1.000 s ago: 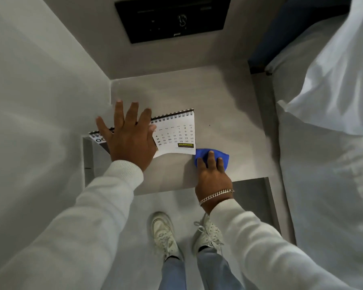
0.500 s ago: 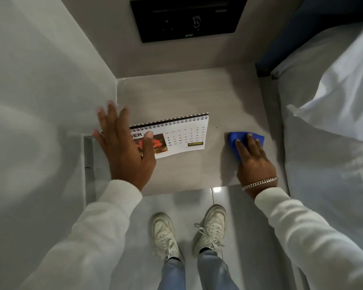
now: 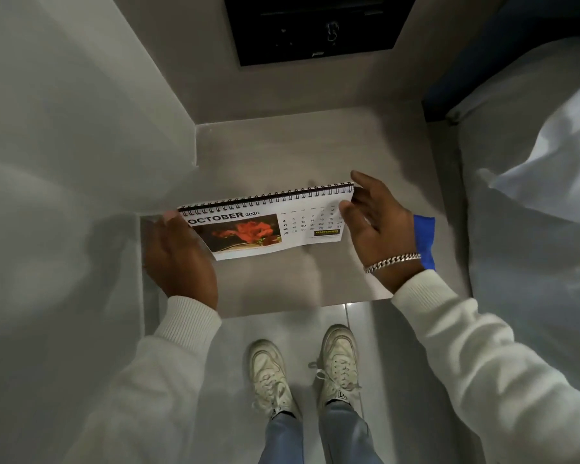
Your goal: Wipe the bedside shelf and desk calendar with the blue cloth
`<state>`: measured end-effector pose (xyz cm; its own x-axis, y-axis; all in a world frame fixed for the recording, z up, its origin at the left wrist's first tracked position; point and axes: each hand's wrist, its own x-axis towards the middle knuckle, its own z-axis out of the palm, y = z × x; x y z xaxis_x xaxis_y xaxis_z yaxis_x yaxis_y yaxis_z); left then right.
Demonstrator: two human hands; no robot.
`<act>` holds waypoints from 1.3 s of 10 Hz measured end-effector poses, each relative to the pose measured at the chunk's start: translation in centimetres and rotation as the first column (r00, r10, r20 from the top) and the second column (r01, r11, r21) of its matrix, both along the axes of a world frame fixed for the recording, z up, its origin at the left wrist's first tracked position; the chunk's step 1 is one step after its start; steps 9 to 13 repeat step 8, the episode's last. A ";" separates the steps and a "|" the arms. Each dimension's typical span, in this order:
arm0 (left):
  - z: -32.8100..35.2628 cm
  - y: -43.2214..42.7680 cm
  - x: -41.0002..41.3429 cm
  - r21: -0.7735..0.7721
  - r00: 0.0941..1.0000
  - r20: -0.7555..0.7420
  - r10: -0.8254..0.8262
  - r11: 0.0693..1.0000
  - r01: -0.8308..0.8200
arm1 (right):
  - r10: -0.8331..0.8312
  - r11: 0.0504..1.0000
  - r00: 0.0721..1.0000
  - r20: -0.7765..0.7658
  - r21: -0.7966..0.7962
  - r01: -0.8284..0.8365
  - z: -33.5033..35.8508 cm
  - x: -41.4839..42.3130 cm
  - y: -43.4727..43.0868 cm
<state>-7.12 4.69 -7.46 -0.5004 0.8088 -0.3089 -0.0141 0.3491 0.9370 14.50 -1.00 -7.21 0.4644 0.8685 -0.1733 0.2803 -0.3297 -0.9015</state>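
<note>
The desk calendar [image 3: 265, 226], spiral-bound and open at October with a red flower picture, is over the middle of the grey bedside shelf [image 3: 298, 152], tilted towards me. My left hand [image 3: 178, 259] grips its left end. My right hand [image 3: 379, 229] pinches its upper right corner between thumb and fingers. A strip of the blue cloth [image 3: 424, 239] shows just behind my right hand and wrist. Whether it lies on the shelf or hangs from that hand is hidden.
A bed with white sheets [image 3: 533, 195] borders the shelf on the right. A grey wall [image 3: 81, 128] closes the left side, and a dark panel [image 3: 315, 28] is set in the back wall. My white shoes [image 3: 268, 373] stand on the floor below the shelf's front edge.
My right hand left its wiping spot at the shelf's right side and took the calendar's right corner. My left hand shifted from lying on the calendar to gripping its left end; the calendar is raised.
</note>
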 end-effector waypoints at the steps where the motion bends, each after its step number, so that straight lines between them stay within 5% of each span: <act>1: 0.1 1.3 1.2 -0.051 0.989 0.149 0.004 0.999 0.004 | -0.037 0.999 0.997 -0.063 0.022 0.039 -0.3 0.7 1.5; 7: 1.0 11.5 4.7 -0.025 0.963 0.017 -0.269 0.963 0.269 | -0.126 0.988 0.968 -0.217 0.054 0.141 -1.3 6.2 12.6; 8: 2.3 11.3 4.5 0.003 0.951 -0.119 -0.286 0.958 0.288 | -0.129 0.987 0.976 -0.178 0.069 0.143 0.8 6.1 11.5; 13: 2.3 11.3 4.5 0.003 0.951 -0.119 -0.286 0.958 0.288 | -0.129 0.987 0.976 -0.178 0.069 0.143 0.8 6.1 11.5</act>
